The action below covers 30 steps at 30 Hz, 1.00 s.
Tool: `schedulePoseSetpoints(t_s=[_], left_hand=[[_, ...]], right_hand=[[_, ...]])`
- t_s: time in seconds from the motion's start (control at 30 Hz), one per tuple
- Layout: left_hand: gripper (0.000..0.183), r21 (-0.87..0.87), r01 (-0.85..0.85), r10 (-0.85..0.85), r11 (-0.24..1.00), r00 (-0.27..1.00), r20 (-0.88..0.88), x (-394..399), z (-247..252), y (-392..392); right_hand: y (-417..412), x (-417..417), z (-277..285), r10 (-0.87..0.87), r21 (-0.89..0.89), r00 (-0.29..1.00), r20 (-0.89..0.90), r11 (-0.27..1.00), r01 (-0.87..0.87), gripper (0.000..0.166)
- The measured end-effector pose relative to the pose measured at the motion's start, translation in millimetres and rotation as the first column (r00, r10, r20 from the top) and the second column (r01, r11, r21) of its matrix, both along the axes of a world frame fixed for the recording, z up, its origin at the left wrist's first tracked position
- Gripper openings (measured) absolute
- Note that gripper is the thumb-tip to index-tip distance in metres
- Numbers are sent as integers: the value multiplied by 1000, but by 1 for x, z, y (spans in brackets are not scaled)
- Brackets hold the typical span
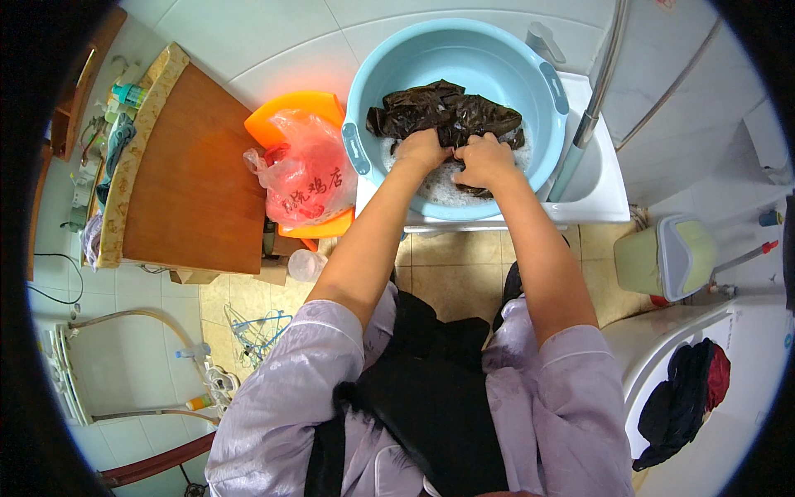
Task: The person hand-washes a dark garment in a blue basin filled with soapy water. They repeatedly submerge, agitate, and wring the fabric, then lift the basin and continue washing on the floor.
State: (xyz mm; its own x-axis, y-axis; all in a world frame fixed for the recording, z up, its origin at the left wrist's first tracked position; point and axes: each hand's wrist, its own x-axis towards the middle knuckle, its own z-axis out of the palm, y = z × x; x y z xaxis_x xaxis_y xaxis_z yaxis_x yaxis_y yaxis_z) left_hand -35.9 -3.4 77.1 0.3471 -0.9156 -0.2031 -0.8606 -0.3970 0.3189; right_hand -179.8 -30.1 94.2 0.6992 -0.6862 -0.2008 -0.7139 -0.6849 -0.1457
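A light blue plastic basin (459, 37) rests on a white sink (596, 192). A wet, dark brown garment (472, 115) lies bunched in it, with white suds around its near side. My left hand (423, 151) is on the garment's near edge, fingers curled into the cloth. Close beside it, my right hand (484, 160) also grips the near part of the garment, with a fold of it below the palm. The fingertips of both hands are partly hidden by the cloth.
An orange stool (298, 105) with a red plastic bag (310, 180) stands left, by a wooden cabinet (192, 168). A grey pole (590, 118) leans at the sink's right. A lidded bin (640, 261) and a white tub with dark clothes (674, 397) are right. Hangers (261, 329) lie on the floor.
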Motion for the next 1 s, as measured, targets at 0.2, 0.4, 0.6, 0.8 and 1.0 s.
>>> schedulePoseSetpoints(t_s=[0.2,0.4,0.6,0.8,1.0], left_hand=[[43,113,2,-3,994,1000,14,2,-19,-5],[43,171,-145,196,975,181,-964,33,-19,-4],[41,205,-159,73,966,-590,-804,29,-1,-10],[32,-288,-201,-350,937,-549,-759,10,-26,6],[26,-34,-439,-231,898,-404,-885,13,-53,-9]], right_hand=[[-1,16,-14,-104,1,987,-122,995,104,38],[-28,10,13,-386,403,896,219,872,277,38],[21,27,59,-266,166,576,773,961,222,29],[73,51,35,-23,-110,501,865,966,234,23],[35,54,-1,-251,19,518,817,911,412,25]])
